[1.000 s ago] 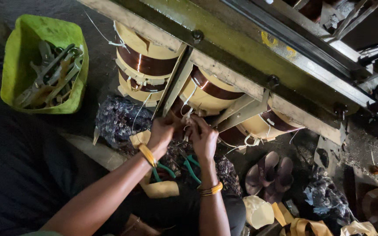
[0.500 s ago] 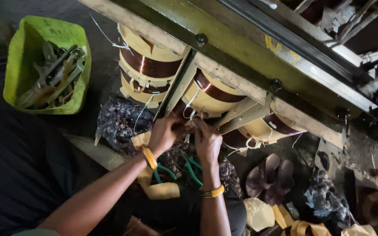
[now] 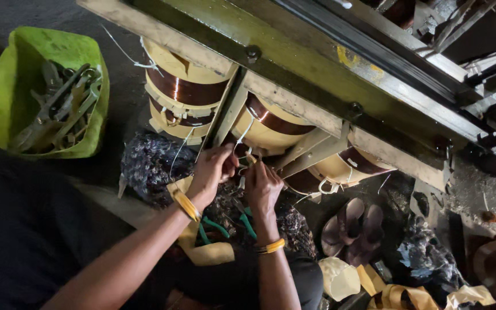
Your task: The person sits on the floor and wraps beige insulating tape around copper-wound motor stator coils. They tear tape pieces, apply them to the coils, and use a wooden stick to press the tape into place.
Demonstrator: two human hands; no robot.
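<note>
Dark, littered workshop floor (image 3: 18, 241); three copper coils (image 3: 271, 123) (paper-wrapped), one green tool tub (image 3: 7, 86). Left hand (image 3: 212, 169) and right hand (image 3: 262, 185) pinch white string (image 3: 242, 135).

A green plastic tub (image 3: 7, 103) sits at the upper left of the frame, packed with grey metal tools (image 3: 58, 109). Across the top runs a long, grimy metal beam (image 3: 317, 74) studded with dark bolts (image 3: 252, 53). At lower right a pair of brown sandals (image 3: 352, 229) lies on the dark floor, near a roll of yellow tape (image 3: 400, 297) and a pale crumpled scrap (image 3: 340, 278). Green-handled pliers (image 3: 225, 225) rest at lower centre.
</note>
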